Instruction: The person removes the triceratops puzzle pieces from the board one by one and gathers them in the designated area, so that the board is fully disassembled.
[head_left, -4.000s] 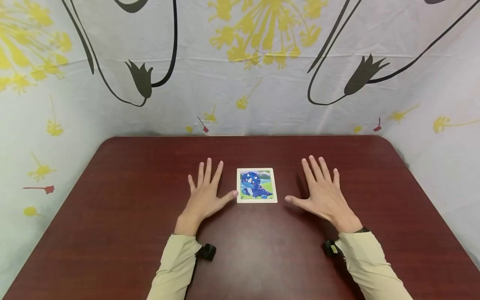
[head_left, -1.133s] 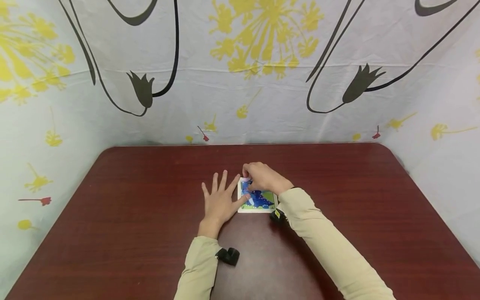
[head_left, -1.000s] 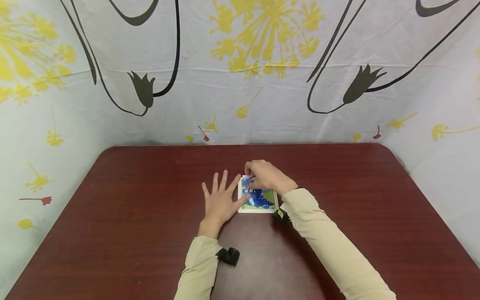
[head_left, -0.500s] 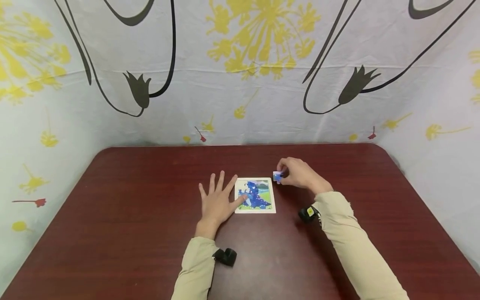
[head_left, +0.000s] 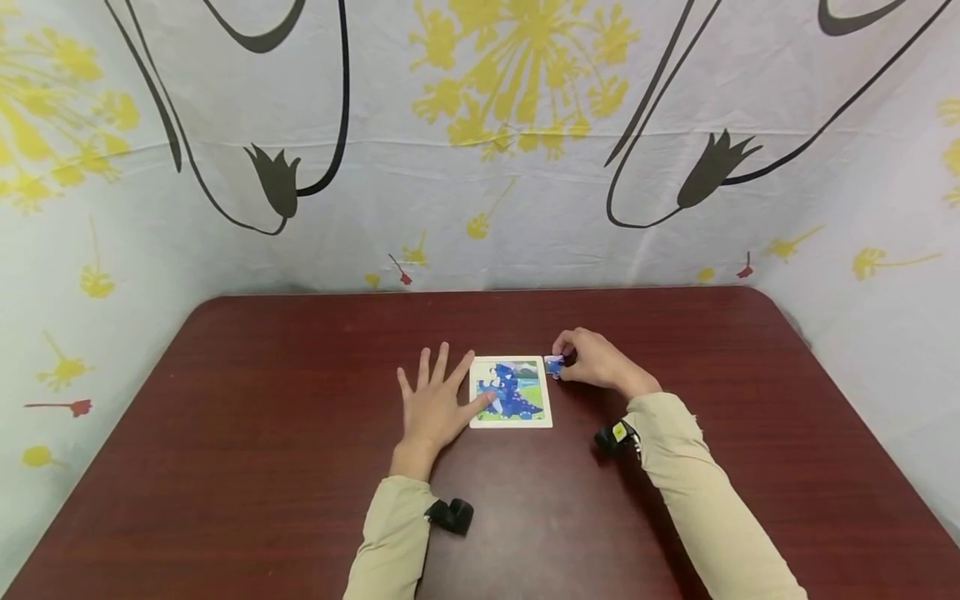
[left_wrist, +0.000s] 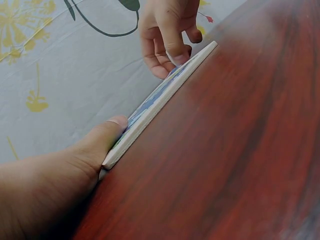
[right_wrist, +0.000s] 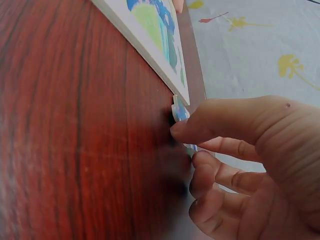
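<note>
A square jigsaw puzzle in a pale frame (head_left: 525, 424) lies mid-table, its picture a blue dinosaur. A bare pale patch shows in the picture's upper left. My left hand (head_left: 429, 410) lies with fingers spread at the puzzle's left side, its thumb (left_wrist: 109, 131) resting on the picture. Just right of the frame's upper right corner, my right hand (head_left: 598, 363) pinches a small blue puzzle piece (head_left: 552, 365) between thumb and fingers. In the right wrist view the piece (right_wrist: 180, 109) is low at the frame's corner, partly hidden behind the thumb.
The dark red wooden table (head_left: 300, 375) extends around the puzzle on every side. A white cloth with printed flowers (head_left: 480, 167) hangs behind the far edge and along both sides. Each wrist carries a small black camera (head_left: 452, 516).
Both hands moved in to the puzzle; the left thumb came onto it. My right hand took a piece from its upper left, carried it right, and brought it slightly nearer beside the frame.
</note>
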